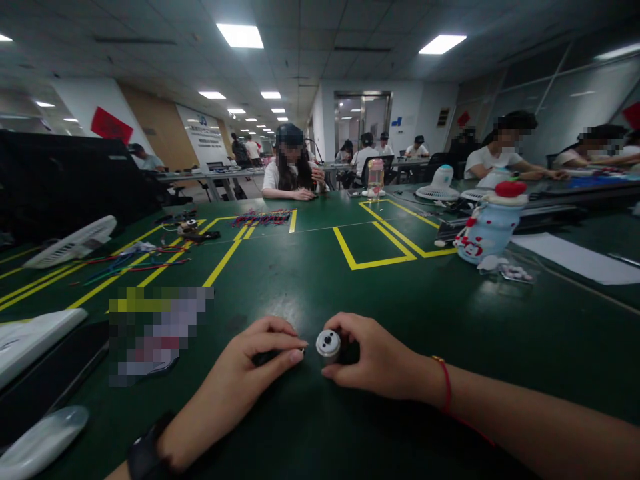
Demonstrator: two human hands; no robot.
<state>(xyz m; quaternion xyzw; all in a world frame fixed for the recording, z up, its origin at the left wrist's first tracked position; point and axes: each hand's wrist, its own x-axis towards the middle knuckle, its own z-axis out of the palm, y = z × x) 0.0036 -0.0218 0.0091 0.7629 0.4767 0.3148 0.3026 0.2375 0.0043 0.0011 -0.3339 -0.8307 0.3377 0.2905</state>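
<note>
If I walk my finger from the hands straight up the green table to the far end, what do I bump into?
Small silver motor between the left hand and right hand → yellow taped rectangle → bundle of coloured wires → a person seated at the far edge.

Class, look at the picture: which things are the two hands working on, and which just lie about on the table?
In hand: small metal motor in right hand; dark part in left hand.

Lying about: snowman bottle, coloured wires, white fan.
</note>
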